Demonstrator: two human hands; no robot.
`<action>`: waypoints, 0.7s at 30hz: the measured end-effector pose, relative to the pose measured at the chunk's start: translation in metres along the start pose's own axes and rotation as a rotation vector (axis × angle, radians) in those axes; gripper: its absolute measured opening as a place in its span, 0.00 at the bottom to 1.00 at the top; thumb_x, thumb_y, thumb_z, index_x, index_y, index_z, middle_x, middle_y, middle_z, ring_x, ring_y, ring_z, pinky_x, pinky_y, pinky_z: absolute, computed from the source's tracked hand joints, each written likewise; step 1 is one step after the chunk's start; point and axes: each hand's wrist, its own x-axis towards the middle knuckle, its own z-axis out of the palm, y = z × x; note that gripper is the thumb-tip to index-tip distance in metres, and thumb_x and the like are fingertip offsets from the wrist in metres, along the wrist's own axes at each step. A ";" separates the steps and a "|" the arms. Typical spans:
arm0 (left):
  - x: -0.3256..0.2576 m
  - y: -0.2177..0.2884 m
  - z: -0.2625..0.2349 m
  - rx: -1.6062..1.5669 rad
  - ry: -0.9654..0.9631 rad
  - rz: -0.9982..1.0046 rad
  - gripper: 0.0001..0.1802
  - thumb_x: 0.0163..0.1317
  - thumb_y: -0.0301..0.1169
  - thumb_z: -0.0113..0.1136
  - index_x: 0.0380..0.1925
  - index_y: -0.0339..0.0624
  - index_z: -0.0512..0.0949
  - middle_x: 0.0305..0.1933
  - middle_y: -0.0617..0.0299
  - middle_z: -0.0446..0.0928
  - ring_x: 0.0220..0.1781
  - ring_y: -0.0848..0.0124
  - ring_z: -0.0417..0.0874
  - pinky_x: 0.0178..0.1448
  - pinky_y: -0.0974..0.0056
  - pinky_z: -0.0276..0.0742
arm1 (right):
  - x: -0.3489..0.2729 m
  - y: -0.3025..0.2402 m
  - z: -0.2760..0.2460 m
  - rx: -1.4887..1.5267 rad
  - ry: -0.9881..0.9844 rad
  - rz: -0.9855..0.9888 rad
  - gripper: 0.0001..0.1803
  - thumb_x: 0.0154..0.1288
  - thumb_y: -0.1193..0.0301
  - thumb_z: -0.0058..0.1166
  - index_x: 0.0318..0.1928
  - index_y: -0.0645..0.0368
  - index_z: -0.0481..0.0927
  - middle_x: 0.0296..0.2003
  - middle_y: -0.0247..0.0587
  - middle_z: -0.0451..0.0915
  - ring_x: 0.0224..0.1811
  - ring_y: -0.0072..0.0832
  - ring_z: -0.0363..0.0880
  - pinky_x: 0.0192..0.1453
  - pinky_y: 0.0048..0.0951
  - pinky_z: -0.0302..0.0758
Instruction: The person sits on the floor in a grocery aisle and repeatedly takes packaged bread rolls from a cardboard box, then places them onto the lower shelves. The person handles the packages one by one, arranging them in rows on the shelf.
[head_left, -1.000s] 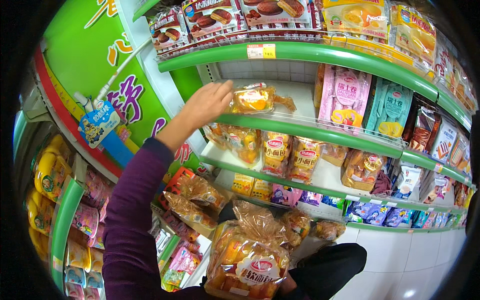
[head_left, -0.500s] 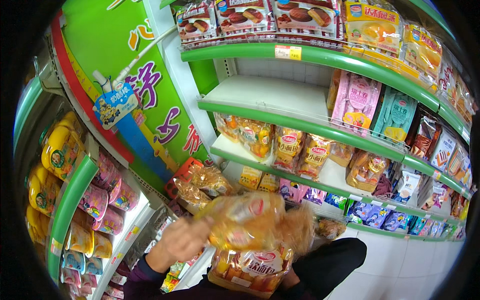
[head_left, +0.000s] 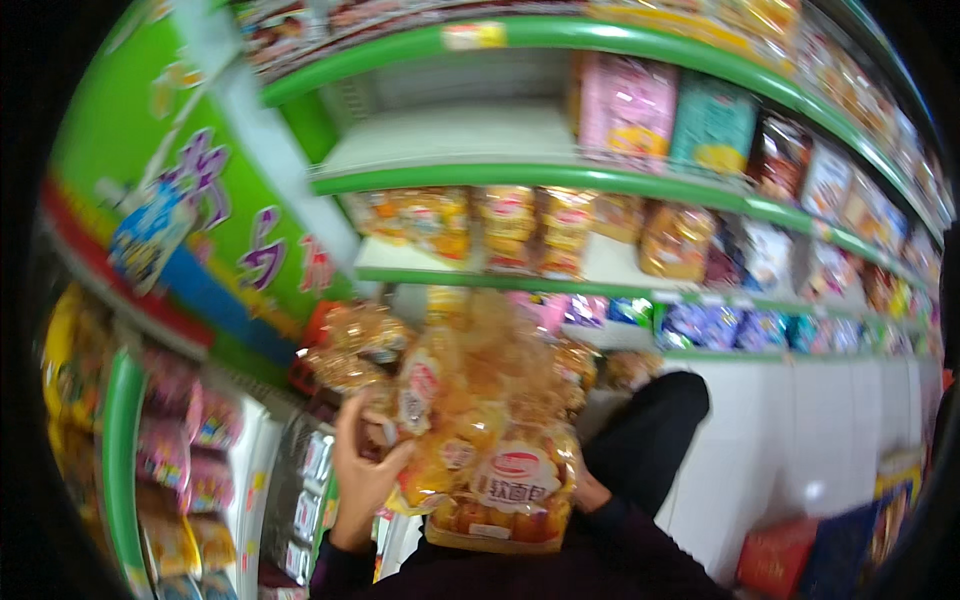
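My left hand (head_left: pixel 362 470) is beside a clear bag of yellow-brown bread (head_left: pixel 470 430), its thumb and forefinger apart, the thumb close to the bag's left edge. That bag stands upright, leaning against a second bag of small bread rolls (head_left: pixel 515 500) with a white label, which is in front of my body. My right hand (head_left: pixel 592 490) grips the right side of the bag of rolls; most of its fingers are hidden behind it. Just beyond my left hand lie more gold-wrapped bread bags (head_left: pixel 350 345), and the crinkled bag tops partly cover what is behind.
Ahead runs a green-edged shelf (head_left: pixel 450 178) with bagged bread (head_left: pixel 510 228) and pink and teal packs (head_left: pixel 628 110). Another rack (head_left: pixel 120 450) with pink cups stands close on the left. My dark-clothed knee (head_left: pixel 665 410) juts over the white tiled floor (head_left: pixel 760 440). A red box (head_left: pixel 778 555) is at lower right.
The bread bag that my left hand was swinging, blurred, now stands upright against the bag of rolls. My left hand's fingers have spread. The view has shifted, moving the shelves up and left.
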 end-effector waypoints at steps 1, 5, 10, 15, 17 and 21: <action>0.003 0.004 -0.005 0.148 0.007 0.120 0.58 0.47 0.28 0.84 0.78 0.38 0.61 0.77 0.48 0.69 0.63 0.61 0.80 0.67 0.58 0.77 | 0.002 0.001 -0.003 -0.021 -0.021 -0.022 0.42 0.75 0.57 0.65 0.80 0.60 0.61 0.74 0.51 0.69 0.77 0.41 0.67 0.81 0.43 0.63; 0.031 0.007 -0.035 -0.063 -0.397 -0.097 0.83 0.33 0.52 0.93 0.84 0.39 0.47 0.85 0.45 0.54 0.86 0.53 0.56 0.87 0.50 0.54 | -0.001 -0.006 0.000 -0.058 -0.071 -0.103 0.43 0.75 0.57 0.66 0.80 0.60 0.61 0.75 0.51 0.69 0.77 0.41 0.67 0.82 0.43 0.63; 0.068 -0.033 -0.054 -0.217 -0.715 -0.263 0.84 0.30 0.53 0.94 0.84 0.40 0.49 0.83 0.49 0.60 0.83 0.54 0.63 0.81 0.48 0.66 | -0.002 -0.022 0.001 -0.039 -0.017 -0.121 0.46 0.73 0.55 0.67 0.81 0.61 0.60 0.76 0.54 0.66 0.79 0.43 0.64 0.83 0.44 0.61; 0.070 -0.096 -0.038 -0.358 -0.712 -0.345 0.69 0.44 0.55 0.87 0.79 0.33 0.59 0.73 0.54 0.73 0.71 0.62 0.76 0.70 0.56 0.76 | -0.007 -0.042 -0.006 0.210 0.073 -0.015 0.48 0.71 0.60 0.70 0.82 0.62 0.58 0.77 0.52 0.64 0.80 0.39 0.63 0.82 0.39 0.61; 0.072 -0.099 -0.031 -0.340 -0.658 -0.368 0.65 0.47 0.54 0.85 0.79 0.33 0.60 0.73 0.54 0.74 0.70 0.62 0.77 0.70 0.56 0.77 | -0.014 -0.041 -0.009 0.355 0.112 0.021 0.49 0.70 0.61 0.71 0.81 0.63 0.58 0.75 0.51 0.68 0.78 0.38 0.66 0.82 0.39 0.62; 0.074 -0.088 -0.020 -0.291 -0.583 -0.375 0.58 0.54 0.51 0.79 0.78 0.33 0.62 0.72 0.54 0.74 0.69 0.62 0.78 0.69 0.56 0.77 | -0.030 -0.022 -0.013 0.470 0.267 0.120 0.47 0.69 0.66 0.71 0.81 0.61 0.59 0.71 0.50 0.73 0.71 0.37 0.74 0.77 0.40 0.70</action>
